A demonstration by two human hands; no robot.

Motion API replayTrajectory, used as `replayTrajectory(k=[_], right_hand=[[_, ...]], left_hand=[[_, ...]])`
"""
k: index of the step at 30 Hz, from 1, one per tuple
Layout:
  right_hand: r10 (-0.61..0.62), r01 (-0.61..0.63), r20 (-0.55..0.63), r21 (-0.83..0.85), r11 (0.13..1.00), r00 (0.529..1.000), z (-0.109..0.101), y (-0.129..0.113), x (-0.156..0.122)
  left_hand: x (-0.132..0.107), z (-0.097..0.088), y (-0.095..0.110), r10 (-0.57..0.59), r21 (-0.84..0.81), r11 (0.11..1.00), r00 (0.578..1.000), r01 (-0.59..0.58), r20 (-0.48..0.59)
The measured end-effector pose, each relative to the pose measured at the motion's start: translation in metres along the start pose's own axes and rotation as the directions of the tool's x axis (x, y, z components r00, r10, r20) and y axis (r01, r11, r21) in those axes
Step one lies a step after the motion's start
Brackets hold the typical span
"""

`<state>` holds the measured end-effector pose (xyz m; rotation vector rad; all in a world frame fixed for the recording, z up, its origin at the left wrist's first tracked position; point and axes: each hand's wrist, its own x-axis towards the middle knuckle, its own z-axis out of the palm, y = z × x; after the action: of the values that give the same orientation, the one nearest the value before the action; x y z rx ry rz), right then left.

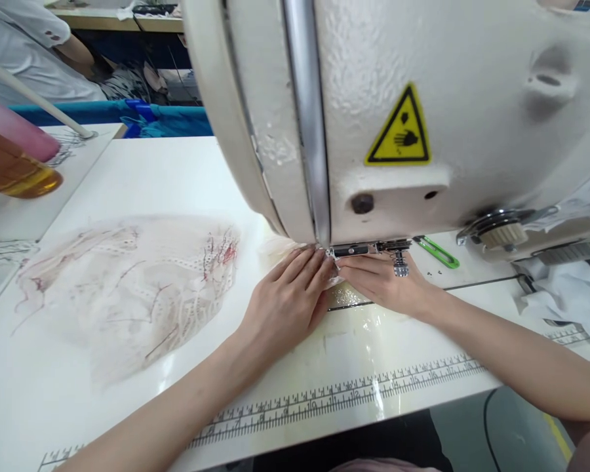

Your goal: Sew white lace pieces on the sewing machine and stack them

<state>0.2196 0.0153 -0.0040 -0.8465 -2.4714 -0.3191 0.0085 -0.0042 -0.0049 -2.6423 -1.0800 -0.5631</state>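
Observation:
Beneath the head of a white sewing machine (270, 98), both hands meet at a small piece of thin white fabric (279, 247). My left hand (288, 295) lies on the fabric left of the presser foot area, fingers stretched forward and close together. From the right, my right hand (393, 283) reaches in with its fingers pressed together on the fabric's edge. The fingertips of both hands nearly touch, and they hide much of the fabric and the needle. A metal attachment (364, 250) sits just above my right fingers.
A sheer, pale cloth (122, 295) with dark red threads lies on the left of the white table (162, 177). Right of the needle is a green cutter (440, 252). A printed ruler (334, 396) runs along the front edge. Thread cones (14, 164) stand left; another person (24, 56) sits beyond.

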Motion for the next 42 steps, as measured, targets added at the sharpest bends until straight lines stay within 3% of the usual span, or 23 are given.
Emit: replayTrajectory(k=[7,14,20,23,29,36,42], right_hand=[[0.049,-0.048,0.075,-0.021,0.999,0.996,-0.012,-0.001,0.006],[0.113,-0.116,0.075,0.042,0.992,0.991,-0.016,0.001,0.012],[0.052,-0.054,0.073,0.029,0.998,0.996,-0.006,0.002,0.002],[0.035,-0.031,0.072,-0.059,0.998,0.997,-0.001,0.001,-0.002],[-0.138,0.149,0.152,-0.066,0.987,0.979,0.004,-0.001,0.001],[-0.118,0.122,0.036,-0.146,0.982,0.992,0.009,-0.013,0.003],[-0.088,0.091,0.035,-0.119,0.989,0.996,0.010,-0.014,0.003]], left_hand=[[0.002,-0.001,0.002,-0.011,-0.012,1.000,1.000,0.011,-0.001],[0.002,-0.001,0.003,-0.031,-0.025,0.999,0.999,0.032,0.015],[0.000,0.000,0.003,0.117,-0.034,0.992,0.991,-0.119,-0.062],[0.000,-0.001,0.001,0.103,-0.066,0.992,0.993,-0.106,-0.051],[-0.001,-0.005,-0.006,0.084,-0.056,0.995,0.996,-0.085,-0.025],[-0.002,-0.002,-0.009,0.072,-0.038,0.997,0.997,-0.073,-0.026],[0.000,-0.001,-0.008,0.051,-0.029,0.998,0.998,-0.053,-0.046]])
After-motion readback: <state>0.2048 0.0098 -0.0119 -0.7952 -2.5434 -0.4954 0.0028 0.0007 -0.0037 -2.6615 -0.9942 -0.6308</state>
